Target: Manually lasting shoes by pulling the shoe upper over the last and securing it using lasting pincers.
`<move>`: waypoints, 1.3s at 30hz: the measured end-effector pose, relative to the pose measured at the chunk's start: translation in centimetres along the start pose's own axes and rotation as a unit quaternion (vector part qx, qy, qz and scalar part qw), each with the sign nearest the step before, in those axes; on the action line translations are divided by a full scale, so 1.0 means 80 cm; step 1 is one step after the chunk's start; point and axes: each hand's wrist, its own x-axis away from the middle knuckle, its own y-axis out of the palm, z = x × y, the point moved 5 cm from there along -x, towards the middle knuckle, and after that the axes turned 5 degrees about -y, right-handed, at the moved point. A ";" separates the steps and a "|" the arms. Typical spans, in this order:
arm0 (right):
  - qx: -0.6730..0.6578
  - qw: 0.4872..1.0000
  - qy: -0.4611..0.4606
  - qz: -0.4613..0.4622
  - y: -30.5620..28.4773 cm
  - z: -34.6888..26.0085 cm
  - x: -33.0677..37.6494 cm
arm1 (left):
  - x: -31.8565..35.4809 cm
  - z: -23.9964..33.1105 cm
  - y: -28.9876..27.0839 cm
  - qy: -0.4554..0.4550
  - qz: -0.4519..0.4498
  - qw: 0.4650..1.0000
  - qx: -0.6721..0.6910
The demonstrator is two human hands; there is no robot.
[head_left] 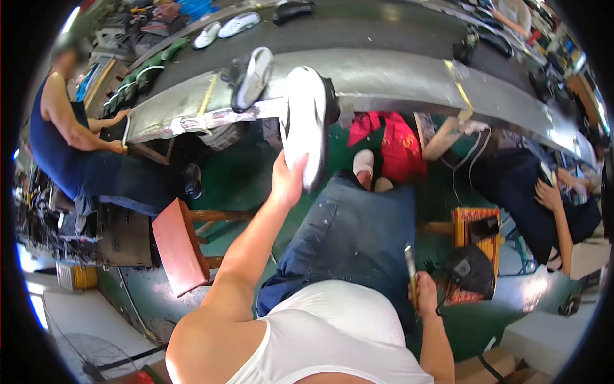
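The right hand (426,294) was curled round a slim tool (415,288), tan-handled with a pale tip too small to identify. The left hand (289,180) gripped a shoe (300,121) by its near end, most fingers hidden behind it. Smooth, white, long and rounded, dark along its right side, the shoe was held up at the dull metal bench (384,70); whether they touched, I cannot tell. Beyond lay white shoes (239,24), small and indistinct.

Wht/blk shoe (302,118), slim tool (412,276), both held
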 end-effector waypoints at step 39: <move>0.344 0.896 -0.245 -0.138 0.214 -0.229 -0.193 | 0.051 -0.014 0.082 0.120 -0.084 0.866 -0.478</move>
